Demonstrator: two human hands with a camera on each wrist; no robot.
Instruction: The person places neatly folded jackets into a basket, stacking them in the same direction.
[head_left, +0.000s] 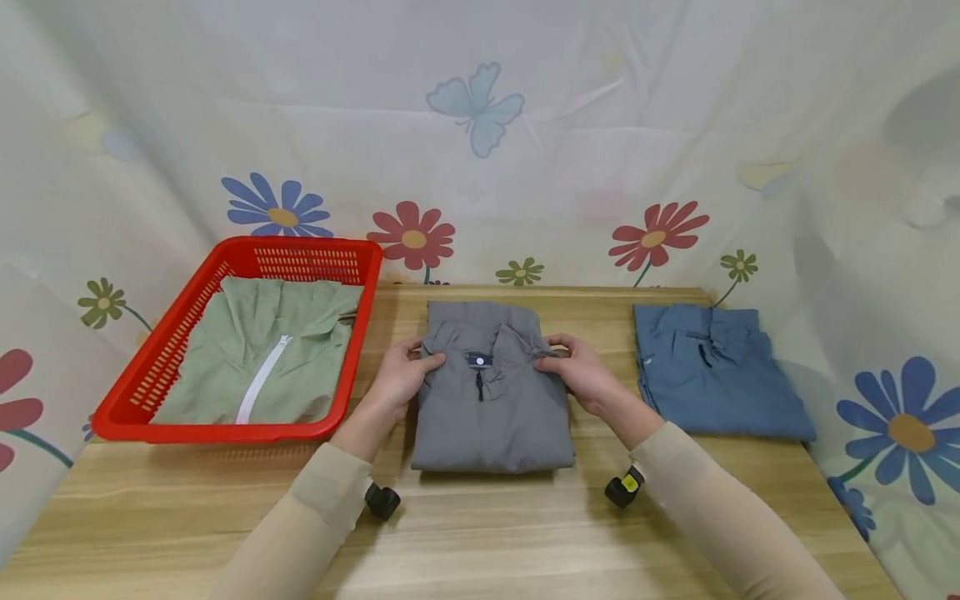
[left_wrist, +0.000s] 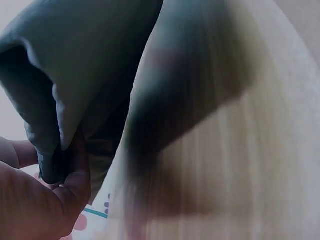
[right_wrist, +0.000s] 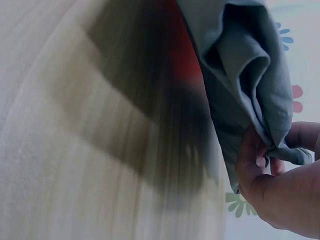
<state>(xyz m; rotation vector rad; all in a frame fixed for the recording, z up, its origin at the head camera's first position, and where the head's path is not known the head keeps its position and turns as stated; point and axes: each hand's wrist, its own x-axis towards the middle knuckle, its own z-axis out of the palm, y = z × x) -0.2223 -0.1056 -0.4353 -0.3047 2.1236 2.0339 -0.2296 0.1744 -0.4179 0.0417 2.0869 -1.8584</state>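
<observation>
A folded grey zip-neck jacket (head_left: 491, 425) lies face up in the middle of the head view, with a dark label at its collar and a short black zipper pull. My left hand (head_left: 397, 373) pinches its left edge near the collar, thumb on top. On the opposite edge my right hand (head_left: 588, 375) grips the cloth the same way. The left wrist view has thumb and fingers closed on a fold of the jacket (left_wrist: 95, 65). Layered folds of the jacket (right_wrist: 250, 65) hang over the fingers in the right wrist view, with a shadow on the table beside them.
At the left, a red plastic basket (head_left: 362, 333) holds a folded light green garment (head_left: 225, 358) with a white zipper. A folded blue garment (head_left: 720, 392) lies at the right end of the wooden table (head_left: 487, 533). Behind the table hangs a flower-printed curtain (head_left: 570, 167).
</observation>
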